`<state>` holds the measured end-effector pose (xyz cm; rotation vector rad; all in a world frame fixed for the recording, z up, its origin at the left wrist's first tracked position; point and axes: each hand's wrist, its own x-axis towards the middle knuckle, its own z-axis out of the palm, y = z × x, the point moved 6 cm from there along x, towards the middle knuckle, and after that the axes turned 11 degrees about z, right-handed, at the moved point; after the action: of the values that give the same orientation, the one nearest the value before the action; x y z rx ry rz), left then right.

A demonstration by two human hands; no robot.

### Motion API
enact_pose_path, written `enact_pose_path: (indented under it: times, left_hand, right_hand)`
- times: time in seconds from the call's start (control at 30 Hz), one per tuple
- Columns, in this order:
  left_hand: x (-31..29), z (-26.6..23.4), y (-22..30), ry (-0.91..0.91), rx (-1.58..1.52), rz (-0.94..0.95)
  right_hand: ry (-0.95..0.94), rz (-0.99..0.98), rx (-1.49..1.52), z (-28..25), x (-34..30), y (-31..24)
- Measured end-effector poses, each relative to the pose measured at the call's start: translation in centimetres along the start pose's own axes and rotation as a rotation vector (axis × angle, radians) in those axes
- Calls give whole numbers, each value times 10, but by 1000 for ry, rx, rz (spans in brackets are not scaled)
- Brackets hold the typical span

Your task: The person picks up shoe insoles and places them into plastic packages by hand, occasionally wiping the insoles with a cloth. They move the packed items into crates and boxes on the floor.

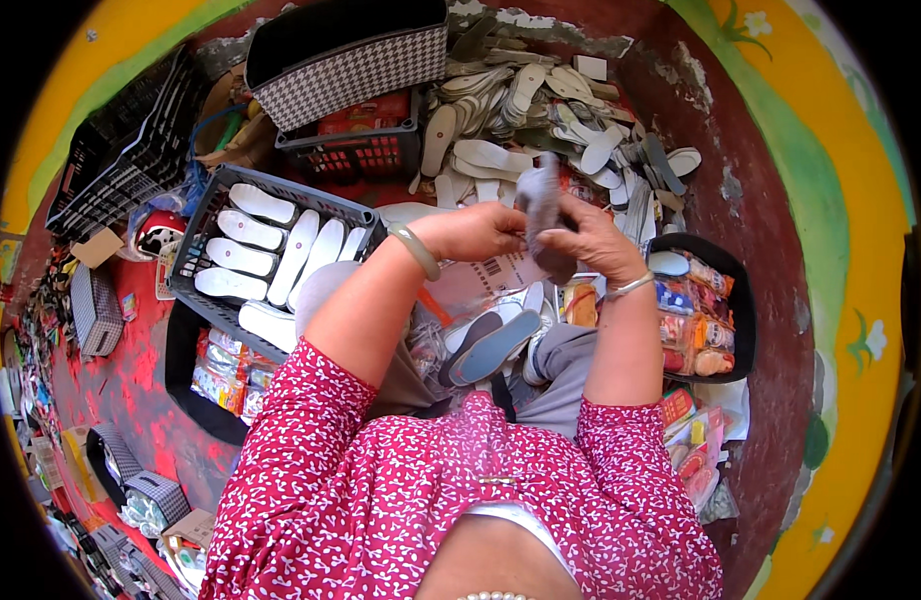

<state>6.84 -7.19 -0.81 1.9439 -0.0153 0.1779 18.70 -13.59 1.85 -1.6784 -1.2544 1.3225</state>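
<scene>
Between my two hands is a grey-brown insole (544,205), upright and smeared by motion. My right hand (593,238) grips it from the right, thumb across its face. On its left edge, my left hand (486,231) has its fingers pinched together against the insole. Below the hands, a blue-grey insole (496,348) and a darker one (468,345) lie overlapping at my lap. A pale printed sheet or bag (481,283) with a barcode lies just under my hands.
A dark crate (184,268) of white insoles stands at left. Ahead, loose insoles (571,100) form a large heap against the wall. A houndstooth box (351,75) rests on a black crate (353,150). Black bins of packaged goods flank me, the right bin (743,335) near my right wrist.
</scene>
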Motion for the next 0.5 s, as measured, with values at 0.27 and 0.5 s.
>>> enact_pose_path:
  times: [0.27,0.5]
  left_hand:
    - [-5,-14,20,91,15,-148]
    - [-7,-14,19,180,-5,67]
  right_hand:
    - [271,-117,-237,-1,1,-9]
    - [369,-126,-254,-5,-16,-30]
